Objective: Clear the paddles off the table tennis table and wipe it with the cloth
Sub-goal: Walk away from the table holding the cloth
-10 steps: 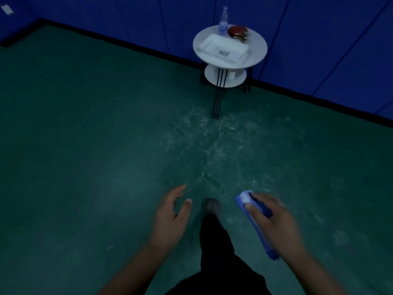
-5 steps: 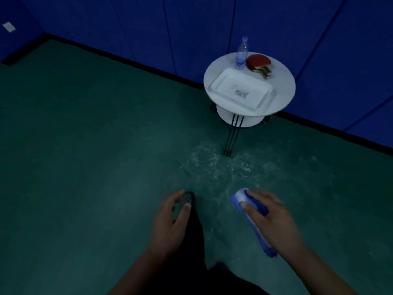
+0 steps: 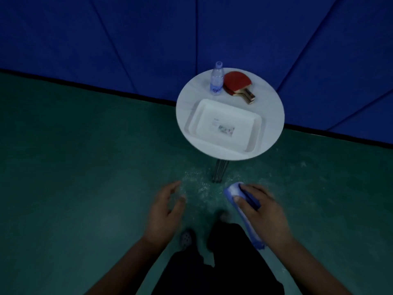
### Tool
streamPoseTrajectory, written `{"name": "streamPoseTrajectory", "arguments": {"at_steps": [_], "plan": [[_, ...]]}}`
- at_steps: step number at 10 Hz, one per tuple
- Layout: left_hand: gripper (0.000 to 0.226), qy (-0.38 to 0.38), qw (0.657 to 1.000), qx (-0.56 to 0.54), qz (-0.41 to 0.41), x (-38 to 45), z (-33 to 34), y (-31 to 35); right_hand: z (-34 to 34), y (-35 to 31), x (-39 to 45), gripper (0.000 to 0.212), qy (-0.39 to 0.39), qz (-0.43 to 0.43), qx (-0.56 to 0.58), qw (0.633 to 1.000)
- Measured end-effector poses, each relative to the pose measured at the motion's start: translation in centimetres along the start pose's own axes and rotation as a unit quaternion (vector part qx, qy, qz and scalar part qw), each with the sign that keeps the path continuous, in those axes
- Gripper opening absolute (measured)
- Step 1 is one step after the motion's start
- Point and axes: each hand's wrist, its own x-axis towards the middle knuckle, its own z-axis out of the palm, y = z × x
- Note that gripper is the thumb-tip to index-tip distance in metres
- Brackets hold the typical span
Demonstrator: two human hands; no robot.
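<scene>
**A:** What might have gone wrong there?

**B:** The right hand (image 3: pixel 263 211) was closed around a folded blue cloth (image 3: pixel 242 211). The left hand (image 3: pixel 165 211) hung half open, holding nothing. Ahead stood a small round white table (image 3: pixel 274 116) on thin legs. A careless reach could, I judged, topple the bottle (image 3: pixel 217 78) or nudge the paddles (image 3: pixel 238 85) off.

**A:** And the surfaces?

**B:** Soft cloth, clear plastic bottle, red rubber paddle faces with wooden handles, and a shallow white rectangular tray (image 3: pixel 223 126). The tennis table itself was out of view.

open floor all round, tray (image 3: pixel 223 126) filling side table's (image 3: pixel 274 116) near half
</scene>
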Motion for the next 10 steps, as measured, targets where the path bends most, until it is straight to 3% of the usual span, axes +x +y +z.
{"name": "streamPoseTrajectory", "arguments": {"at_steps": [3, 6, 8, 10], "plan": [[0.039, -0.029, 0.999, 0.018, -0.012, 17.5, 7.9, 0.2, 1.4, 0.0, 20.2, 0.039, 0.03, 0.042, 0.035, 0.998], [0.035, -0.113, 0.993, 0.035, -0.023, 28.8, 13.4, -3.2, 9.7, 3.5, 37.6, 0.044, 0.057, 0.152, 0.016, 0.987], [0.042, -0.154, 0.986, 0.056, -0.027, 33.1, 14.1, -6.8, 15.0, 4.1, 43.0, 0.045, 0.138, 0.206, 0.01, 0.969], [0.04, -0.157, 0.985, 0.069, -0.009, 34.1, 13.1, -7.0, 14.8, 4.8, 42.9, 0.051, 0.054, 0.221, -0.025, 0.973]]}}
